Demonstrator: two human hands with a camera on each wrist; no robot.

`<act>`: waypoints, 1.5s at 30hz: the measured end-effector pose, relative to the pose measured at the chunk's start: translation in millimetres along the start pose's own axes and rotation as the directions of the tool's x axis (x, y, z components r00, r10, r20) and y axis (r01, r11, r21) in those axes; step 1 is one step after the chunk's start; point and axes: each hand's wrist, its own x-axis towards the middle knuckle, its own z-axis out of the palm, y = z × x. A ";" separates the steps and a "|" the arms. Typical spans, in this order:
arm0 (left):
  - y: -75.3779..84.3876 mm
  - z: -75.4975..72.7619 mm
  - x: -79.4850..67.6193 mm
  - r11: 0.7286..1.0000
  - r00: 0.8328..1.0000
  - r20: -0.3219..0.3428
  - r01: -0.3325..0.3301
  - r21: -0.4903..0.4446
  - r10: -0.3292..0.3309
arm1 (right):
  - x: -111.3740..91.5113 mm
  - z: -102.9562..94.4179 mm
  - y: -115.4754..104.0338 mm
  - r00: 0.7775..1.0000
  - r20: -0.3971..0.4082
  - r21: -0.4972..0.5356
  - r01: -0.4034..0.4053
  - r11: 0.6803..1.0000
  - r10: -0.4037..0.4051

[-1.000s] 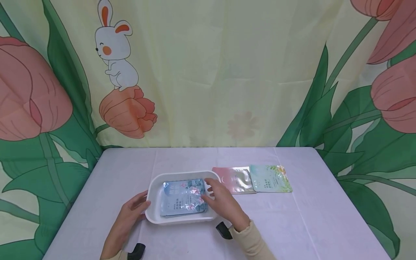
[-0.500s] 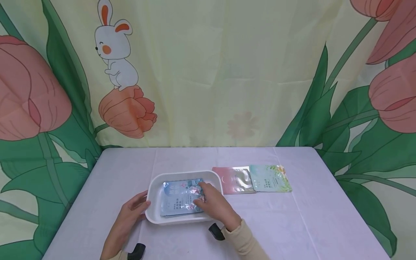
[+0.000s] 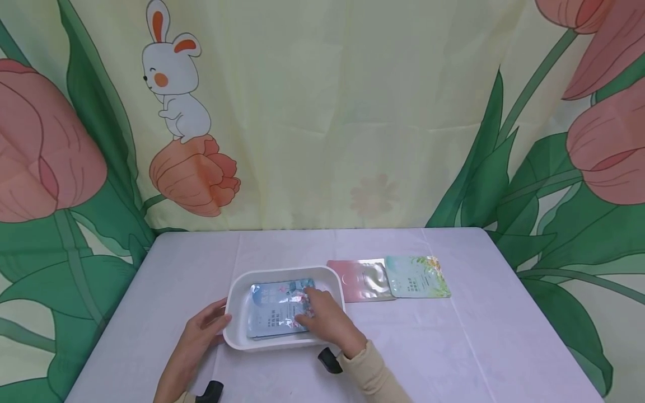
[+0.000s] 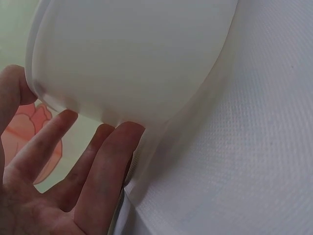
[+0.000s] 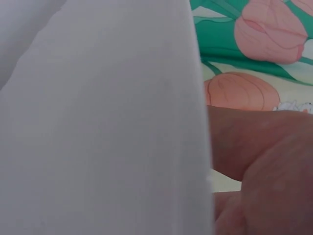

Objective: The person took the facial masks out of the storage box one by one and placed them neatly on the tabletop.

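You can pass over the cloth point(image 3: 284, 249) behind the tray point(image 3: 262, 345) or in front of it. Your left hand point(image 3: 204, 324) blocks its left end, your right hand point(image 3: 326, 320) its right; off its back right corner lie the pink pouch point(image 3: 360, 281), then the green pouch point(image 3: 414, 278).

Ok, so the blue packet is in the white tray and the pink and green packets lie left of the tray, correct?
Not quite: the head view shows the pink packet and green packet right of the white tray. The blue packet is indeed in it.
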 end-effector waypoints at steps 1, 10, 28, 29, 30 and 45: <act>-0.1 -0.2 -0.3 1.000 1.000 -0.002 0.002 -0.001 -0.002 | 0.2 0.4 -0.5 1.000 -0.004 -0.005 -0.004 1.000 0.004; -0.4 -0.7 -0.9 1.000 1.000 0.003 0.006 -0.006 -0.006 | 0.5 2.3 -1.4 0.999 -0.008 -0.024 -0.045 0.999 0.045; 0.5 -0.5 0.7 1.000 1.000 0.027 0.006 0.016 -0.006 | 3.6 4.1 -1.0 0.998 0.004 0.097 -0.056 0.994 0.056; 0.3 -0.5 1.0 1.000 1.000 0.026 0.008 0.014 -0.008 | 4.0 4.6 -1.0 0.998 0.010 0.112 -0.060 0.992 0.059; 0.3 -0.3 1.2 1.000 1.000 0.026 0.009 0.015 -0.009 | 4.4 4.9 -0.9 0.998 0.015 0.122 -0.064 0.990 0.062; 3.7 1.2 -2.9 1.000 1.000 0.016 0.015 0.010 -0.015 | 9.9 7.4 1.7 0.996 0.052 0.240 -0.083 0.967 0.073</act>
